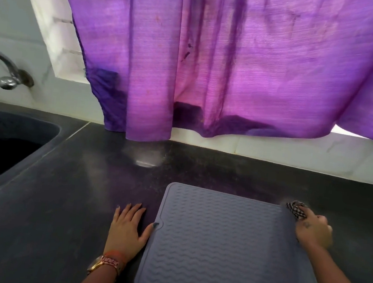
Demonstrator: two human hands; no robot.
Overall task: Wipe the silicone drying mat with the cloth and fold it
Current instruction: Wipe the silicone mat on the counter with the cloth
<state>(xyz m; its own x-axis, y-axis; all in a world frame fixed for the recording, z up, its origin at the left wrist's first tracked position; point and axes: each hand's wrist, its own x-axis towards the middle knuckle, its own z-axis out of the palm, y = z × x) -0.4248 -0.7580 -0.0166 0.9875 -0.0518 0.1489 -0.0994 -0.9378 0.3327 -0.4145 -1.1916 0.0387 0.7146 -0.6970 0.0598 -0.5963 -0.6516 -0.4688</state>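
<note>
A grey-blue silicone drying mat [223, 244] with a wavy ribbed surface lies flat on the dark countertop [71, 198], front and centre. My left hand [128, 226] rests flat on the counter just left of the mat, fingers spread, its thumb touching the mat's left edge. My right hand [313, 230] is at the mat's far right corner, closed on a bunched checked cloth [296, 209] that presses on that corner.
A dark sink [8, 145] is set into the counter at the left, with a metal tap [6, 69] above it. A purple curtain [212, 63] hangs over the back of the counter, in front of a white tiled wall.
</note>
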